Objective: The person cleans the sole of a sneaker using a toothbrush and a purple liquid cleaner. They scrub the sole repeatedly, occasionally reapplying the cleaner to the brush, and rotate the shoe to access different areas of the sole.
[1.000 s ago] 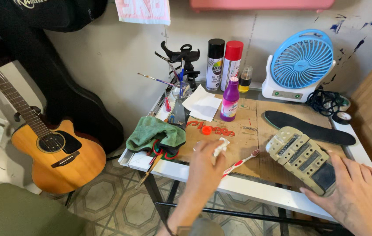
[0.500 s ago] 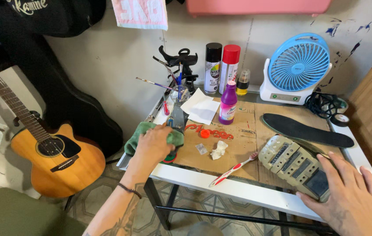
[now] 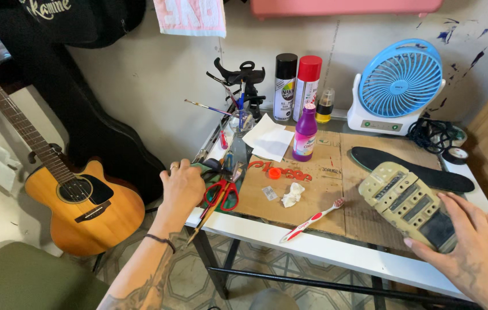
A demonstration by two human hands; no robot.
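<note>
My left hand [image 3: 182, 186] is closed on a green cloth [image 3: 209, 172] at the table's left edge, pulling it off red-handled scissors [image 3: 221, 194] that lie beneath. My right hand [image 3: 473, 252] rests flat on the heel end of an upturned shoe sole [image 3: 407, 204], beige with dark tread, at the front right of the table. A red and white toothbrush [image 3: 312, 219] and a crumpled white wad [image 3: 292, 195] lie on the brown cardboard sheet [image 3: 324, 183] between my hands.
A purple bottle [image 3: 304, 133], two spray cans [image 3: 296, 86], a blue fan [image 3: 396, 86], a black insole [image 3: 413, 169], brushes in a jar [image 3: 238, 117], white paper [image 3: 269, 140] and tape rolls [image 3: 456, 155] crowd the table. An acoustic guitar [image 3: 66, 195] leans at left.
My left hand dropped the white wad on the cardboard, moved left to the green cloth and bunched it aside, baring the scissors. My right hand stayed on the sole.
</note>
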